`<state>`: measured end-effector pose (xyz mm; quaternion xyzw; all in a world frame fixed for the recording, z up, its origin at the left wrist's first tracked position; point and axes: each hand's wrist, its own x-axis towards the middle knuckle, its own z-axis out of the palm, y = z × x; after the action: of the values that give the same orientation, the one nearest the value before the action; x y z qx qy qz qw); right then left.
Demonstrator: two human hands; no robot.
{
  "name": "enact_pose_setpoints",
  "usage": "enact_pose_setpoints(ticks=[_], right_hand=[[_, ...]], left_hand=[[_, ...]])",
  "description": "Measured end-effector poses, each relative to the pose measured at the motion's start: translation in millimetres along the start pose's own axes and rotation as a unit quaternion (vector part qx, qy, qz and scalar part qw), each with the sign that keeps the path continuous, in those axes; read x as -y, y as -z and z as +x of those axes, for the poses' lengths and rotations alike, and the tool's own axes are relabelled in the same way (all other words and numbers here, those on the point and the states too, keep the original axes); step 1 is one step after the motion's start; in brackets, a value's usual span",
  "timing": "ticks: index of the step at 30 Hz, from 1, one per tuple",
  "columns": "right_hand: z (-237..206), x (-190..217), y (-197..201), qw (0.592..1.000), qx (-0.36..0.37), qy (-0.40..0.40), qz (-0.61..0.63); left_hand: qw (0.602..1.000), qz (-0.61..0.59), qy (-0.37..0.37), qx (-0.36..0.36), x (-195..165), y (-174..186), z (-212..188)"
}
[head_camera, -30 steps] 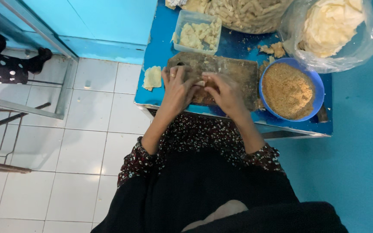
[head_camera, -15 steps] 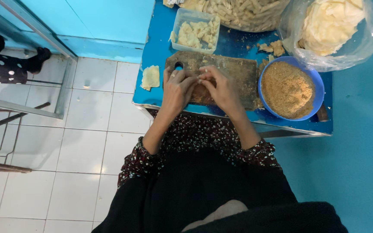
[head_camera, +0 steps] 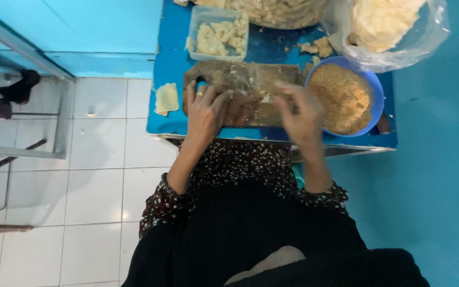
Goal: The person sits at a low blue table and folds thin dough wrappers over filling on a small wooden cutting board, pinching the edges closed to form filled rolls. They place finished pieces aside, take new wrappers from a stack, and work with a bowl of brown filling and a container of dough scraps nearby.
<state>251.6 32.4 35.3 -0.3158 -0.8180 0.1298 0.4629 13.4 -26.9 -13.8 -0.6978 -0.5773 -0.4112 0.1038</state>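
Blue paint covers the small table (head_camera: 168,125), which stands against a blue wall above white floor tiles. At its near edge lies a worn wooden board (head_camera: 243,79), brown and smeared with pale crumbs, a hole at its left end. The left hand (head_camera: 205,109) lies flat on the left part of the board, fingers spread and loose, gripping nothing. The right hand (head_camera: 301,114) is blurred over the right end of the board; whether its fingers pinch anything cannot be told. A small pale piece (head_camera: 265,98) sits on the board between the hands, too small to make out.

Just right of the board, at the near right corner, stands a blue bowl (head_camera: 377,90) of brown crumbs. Behind the board is a clear tub (head_camera: 218,33) of pale pieces. A clear bag (head_camera: 386,32) at the far right corner is cut off by the frame. One flat pale piece (head_camera: 166,99) lies by the left edge.
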Motion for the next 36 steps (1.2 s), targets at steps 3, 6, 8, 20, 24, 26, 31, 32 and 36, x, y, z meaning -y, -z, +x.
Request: enact_pose_setpoints(ticks=[3,6,8,20,24,26,31,32,36], right_hand=[[-19.5,-30.1,53.7,0.993,-0.076,-0.069,-0.066],[-40.4,-59.6,117.6,0.974,-0.16,-0.134,-0.09],[-57.0,-74.0,153.0,0.966,-0.122,-0.184,-0.136],[-109.3,-135.9,156.3,0.944,-0.019,-0.158,-0.29],[-126.0,-149.6,160.5,0.932,-0.028,-0.1,-0.347],[-135.7,-153.0,169.4,0.934,-0.042,-0.105,-0.339],[-156.0,-145.5,195.8,0.933,-0.124,-0.288,-0.177],[-158.6,-141.2,197.9,0.929,-0.115,-0.29,-0.199],[-168.9,-119.6,200.5,0.917,-0.086,-0.298,-0.253]], left_hand=[[1.0,0.008,-0.014,0.006,-1.6,0.0,-1.0],[0.999,0.036,0.014,0.022,-8.3,-0.1,-0.7],[0.999,0.02,0.022,0.02,-10.2,2.7,-0.6],[0.992,-0.09,0.091,0.016,12.5,13.4,-5.6],[0.999,-0.036,0.036,0.01,1.9,-2.9,-1.1],[0.999,-0.004,0.039,0.019,-2.0,-10.1,0.6],[0.997,0.075,0.003,-0.006,-4.9,-14.8,-0.4],[0.996,0.084,-0.009,-0.011,-6.4,-14.1,-1.6],[0.999,0.027,-0.015,-0.042,-13.3,-9.9,-2.7]])
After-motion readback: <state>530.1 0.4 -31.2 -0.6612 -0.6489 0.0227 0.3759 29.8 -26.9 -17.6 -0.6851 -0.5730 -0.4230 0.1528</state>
